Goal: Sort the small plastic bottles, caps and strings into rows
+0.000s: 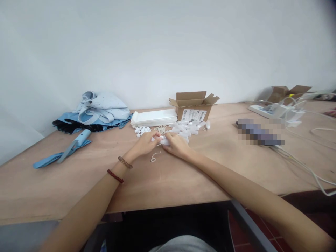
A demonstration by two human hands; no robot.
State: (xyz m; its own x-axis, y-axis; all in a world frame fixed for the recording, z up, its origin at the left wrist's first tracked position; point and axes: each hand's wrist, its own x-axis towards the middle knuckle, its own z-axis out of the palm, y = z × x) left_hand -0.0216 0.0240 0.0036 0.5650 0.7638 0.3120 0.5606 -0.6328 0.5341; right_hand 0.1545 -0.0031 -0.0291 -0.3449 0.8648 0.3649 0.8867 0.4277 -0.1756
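My left hand (145,142) and my right hand (177,144) meet at the middle of the wooden table (78,185), fingers curled together on a small white tube (164,141). A loop of thin white string (154,157) lies just in front of them. Behind the hands is a heap of white tubes (188,128), a cluster of small white caps (142,131) and a bundle of pale strings (160,128). A stack of flat white packets (154,117) lies further back. Bead bracelets circle my left wrist.
An open cardboard box (193,104) stands behind the tubes. Blue folded umbrellas and a pale bag (97,111) lie at the back left, a blue sleeve (63,152) nearer. At right are a power strip (270,111), white cables (309,168) and another box (288,92).
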